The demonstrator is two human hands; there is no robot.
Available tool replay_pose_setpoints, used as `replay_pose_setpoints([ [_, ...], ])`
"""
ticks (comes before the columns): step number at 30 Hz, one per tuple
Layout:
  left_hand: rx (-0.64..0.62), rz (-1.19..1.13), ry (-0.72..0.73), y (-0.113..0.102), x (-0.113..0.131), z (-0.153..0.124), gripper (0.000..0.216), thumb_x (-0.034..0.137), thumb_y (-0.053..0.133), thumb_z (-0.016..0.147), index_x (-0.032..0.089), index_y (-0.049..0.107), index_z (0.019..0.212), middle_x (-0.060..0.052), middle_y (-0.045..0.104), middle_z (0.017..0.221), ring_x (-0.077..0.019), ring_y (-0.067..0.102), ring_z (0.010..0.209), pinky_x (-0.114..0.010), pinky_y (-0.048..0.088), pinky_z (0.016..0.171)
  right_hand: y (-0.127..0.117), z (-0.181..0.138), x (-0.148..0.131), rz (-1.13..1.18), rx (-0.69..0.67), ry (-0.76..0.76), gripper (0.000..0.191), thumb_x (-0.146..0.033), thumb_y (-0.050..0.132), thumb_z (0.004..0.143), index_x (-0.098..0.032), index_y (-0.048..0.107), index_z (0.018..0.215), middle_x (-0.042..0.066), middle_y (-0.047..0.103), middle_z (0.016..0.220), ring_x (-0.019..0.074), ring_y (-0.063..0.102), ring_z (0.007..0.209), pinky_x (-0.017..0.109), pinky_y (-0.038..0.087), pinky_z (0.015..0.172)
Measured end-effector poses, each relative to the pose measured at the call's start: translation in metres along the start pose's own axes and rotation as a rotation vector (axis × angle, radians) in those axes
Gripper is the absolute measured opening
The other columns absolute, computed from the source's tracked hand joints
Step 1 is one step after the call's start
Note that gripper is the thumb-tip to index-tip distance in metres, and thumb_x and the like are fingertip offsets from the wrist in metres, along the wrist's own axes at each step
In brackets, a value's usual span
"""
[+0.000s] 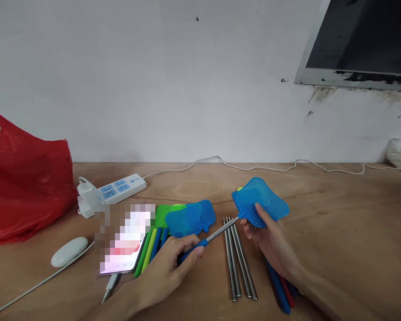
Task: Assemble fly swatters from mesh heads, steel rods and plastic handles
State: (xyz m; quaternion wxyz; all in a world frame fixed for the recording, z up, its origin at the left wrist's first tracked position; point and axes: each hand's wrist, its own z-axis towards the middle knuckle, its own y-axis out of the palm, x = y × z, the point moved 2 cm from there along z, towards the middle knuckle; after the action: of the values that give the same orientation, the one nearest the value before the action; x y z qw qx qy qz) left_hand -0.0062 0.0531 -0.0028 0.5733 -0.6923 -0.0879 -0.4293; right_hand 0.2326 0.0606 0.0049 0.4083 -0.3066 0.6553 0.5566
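Right now, my left hand (173, 261) grips the blue handle (202, 244) and my right hand (270, 238) pinches the blue head (267, 200) — the steel shaft (222, 228) slants between them, above the table (347, 223). Loose rods (230, 263) lie below — spare heads (183, 221) to their left.

At lower centre a swatter (221, 230) is held: its handle (186, 256) is gripped by the left hand (169, 261), its blue head (264, 199) pinched by the right hand (270, 234). Metal rods (235, 263) are laid beneath; a phone (128, 249) is seen at lower left, a red bag (26, 183) at far left.
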Motion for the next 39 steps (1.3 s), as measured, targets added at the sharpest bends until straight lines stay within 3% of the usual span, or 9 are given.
replay_pose_setpoints([
  [9,0.045,0.037,0.04,-0.007,-0.003,0.001,0.036,0.049,0.039,0.1,0.023,0.064,0.092,-0.001,0.066,0.084,-0.0208,0.056,0.078,-0.03,0.039,0.07,-0.002,-0.002,0.007,-0.099,-0.159,-0.064,0.033,-0.053,0.078,0.075,-0.021,0.072,0.073,0.004,0.072,0.072,0.0158,0.058,0.062,0.028,0.045,0.055],
  [18,0.078,0.003,0.077,0.0,-0.004,0.001,0.036,0.05,0.04,0.1,0.024,0.063,0.089,0.001,0.064,0.081,-0.0189,0.056,0.076,-0.028,0.039,0.067,0.0,-0.002,0.005,-0.123,-0.193,-0.067,0.035,-0.054,0.078,0.074,-0.021,0.076,0.084,0.004,0.073,0.073,0.0162,0.055,0.059,0.03,0.044,0.057],
  [30,-0.01,-0.029,0.069,0.002,0.011,-0.003,0.039,0.048,0.035,0.102,0.022,0.061,0.088,0.001,0.06,0.08,-0.0182,0.054,0.078,-0.028,0.04,0.071,0.0,-0.003,0.01,-0.166,-0.25,0.018,0.04,-0.058,0.074,0.076,-0.021,0.079,0.087,0.007,0.072,0.074,0.0212,0.061,0.069,0.029,0.045,0.054],
  [34,-0.058,-0.019,0.077,0.004,0.013,-0.004,0.045,0.051,0.036,0.102,0.021,0.056,0.075,0.002,0.053,0.072,-0.0171,0.051,0.074,-0.027,0.037,0.067,-0.003,-0.003,0.012,-0.303,-0.304,-0.006,0.029,-0.051,0.075,0.078,-0.023,0.079,0.086,0.005,0.072,0.08,0.0201,0.063,0.07,0.029,0.049,0.057],
  [37,-0.108,-0.039,0.136,0.003,0.015,-0.004,0.049,0.048,0.032,0.104,0.02,0.047,0.066,0.003,0.049,0.064,-0.0152,0.049,0.067,-0.027,0.036,0.067,-0.001,-0.004,0.005,-0.27,-0.325,0.017,0.03,-0.052,0.075,0.078,-0.022,0.075,0.083,0.006,0.074,0.082,0.0178,0.062,0.064,0.028,0.049,0.052],
  [39,-0.091,-0.028,0.181,0.001,0.017,-0.003,0.048,0.045,0.03,0.105,0.021,0.049,0.068,0.002,0.051,0.065,-0.015,0.05,0.065,-0.028,0.037,0.067,-0.001,-0.002,0.0,-0.214,-0.274,0.032,0.034,-0.054,0.077,0.075,-0.021,0.071,0.079,0.004,0.072,0.072,0.0146,0.058,0.053,0.025,0.046,0.046],
])
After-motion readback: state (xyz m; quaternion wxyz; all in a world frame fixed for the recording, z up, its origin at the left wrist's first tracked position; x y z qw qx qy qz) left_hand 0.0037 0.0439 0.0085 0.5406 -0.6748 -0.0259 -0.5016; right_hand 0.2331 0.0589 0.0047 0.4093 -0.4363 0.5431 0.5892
